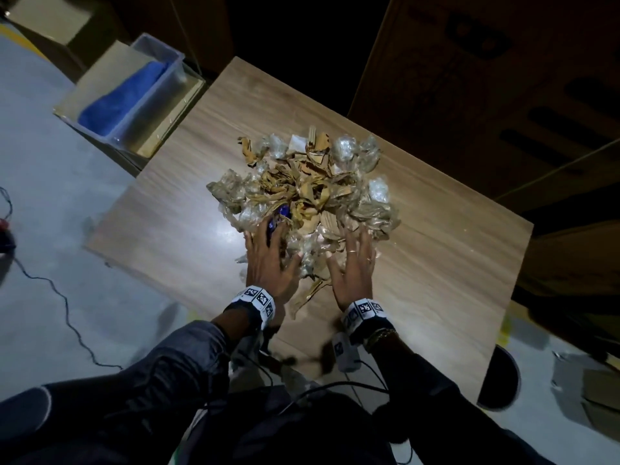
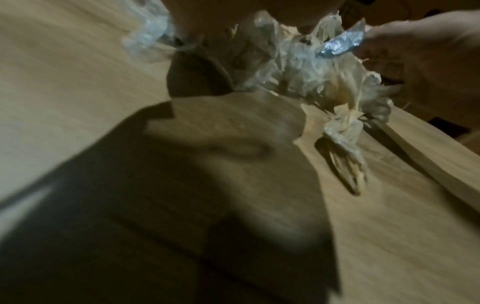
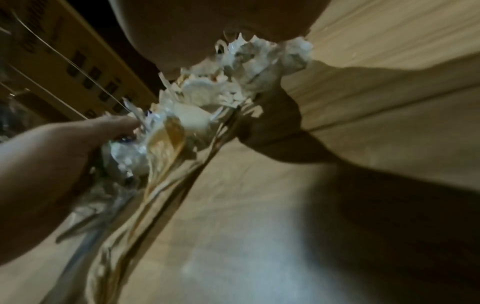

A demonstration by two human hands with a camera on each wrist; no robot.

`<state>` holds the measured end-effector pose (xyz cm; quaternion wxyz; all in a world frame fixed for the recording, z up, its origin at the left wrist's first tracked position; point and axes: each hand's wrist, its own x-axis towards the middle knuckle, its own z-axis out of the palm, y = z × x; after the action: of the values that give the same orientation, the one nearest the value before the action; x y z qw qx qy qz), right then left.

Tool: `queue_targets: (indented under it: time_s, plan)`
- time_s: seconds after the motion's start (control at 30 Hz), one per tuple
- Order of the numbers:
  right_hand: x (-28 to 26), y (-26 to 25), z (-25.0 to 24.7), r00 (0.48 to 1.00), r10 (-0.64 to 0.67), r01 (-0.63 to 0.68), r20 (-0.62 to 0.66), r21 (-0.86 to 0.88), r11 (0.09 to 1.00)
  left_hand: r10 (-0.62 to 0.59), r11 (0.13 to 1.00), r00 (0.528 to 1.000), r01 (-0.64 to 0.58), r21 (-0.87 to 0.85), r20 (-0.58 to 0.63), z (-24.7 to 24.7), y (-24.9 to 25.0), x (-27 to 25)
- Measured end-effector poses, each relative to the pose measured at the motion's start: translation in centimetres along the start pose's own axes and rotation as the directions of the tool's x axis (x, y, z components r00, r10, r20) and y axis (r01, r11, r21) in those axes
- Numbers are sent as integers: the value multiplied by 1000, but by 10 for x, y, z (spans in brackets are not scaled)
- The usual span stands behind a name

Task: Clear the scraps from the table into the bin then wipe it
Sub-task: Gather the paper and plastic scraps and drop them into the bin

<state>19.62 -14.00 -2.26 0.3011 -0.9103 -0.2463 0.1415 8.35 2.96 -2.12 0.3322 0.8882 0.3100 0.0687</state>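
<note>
A heap of scraps (image 1: 302, 189), crumpled clear plastic, brown paper strips and one blue wrapper (image 1: 280, 214), lies in the middle of the wooden table (image 1: 174, 209). My left hand (image 1: 268, 260) lies flat with spread fingers on the heap's near left edge. My right hand (image 1: 352, 263) lies flat on its near right edge. Both palms face down and press the scraps (image 2: 306, 67) between them. In the right wrist view the scraps (image 3: 207, 98) bunch against my palm, with the left hand (image 3: 64, 148) opposite. A brown strip (image 1: 307, 293) trails toward the table's near edge.
A clear plastic bin (image 1: 134, 92) holding a blue cloth (image 1: 120, 92) stands off the table's far left corner. Large cardboard boxes (image 1: 486, 78) rise behind the table on the right. A black cable (image 1: 63, 297) runs over the grey floor on the left.
</note>
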Motion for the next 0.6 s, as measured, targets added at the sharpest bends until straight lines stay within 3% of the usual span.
queue_targets:
  time_s: [0.17, 0.27, 0.43, 0.5, 0.6]
  plan:
    - [24, 13, -52, 983, -44, 50, -180, 29, 998, 21, 1000, 988, -22, -4, -151, -19, 2, -14]
    - [50, 26, -74, 981, 22, -16, -194, 32, 999, -63, 997, 971, 71, 27, -231, -30, -5, -26]
    - [66, 53, -64, 999, 42, -42, -3, 56, 998, -210, 973, 970, 220, 72, -122, -13, -19, -47]
    - [55, 54, -52, 999, 38, -38, 9, 84, 996, -230, 968, 970, 236, 80, -75, 1, -15, -56]
    - [22, 52, -33, 997, 55, -46, -52, 163, 986, -277, 960, 956, 279, 3, -95, 14, 8, -69]
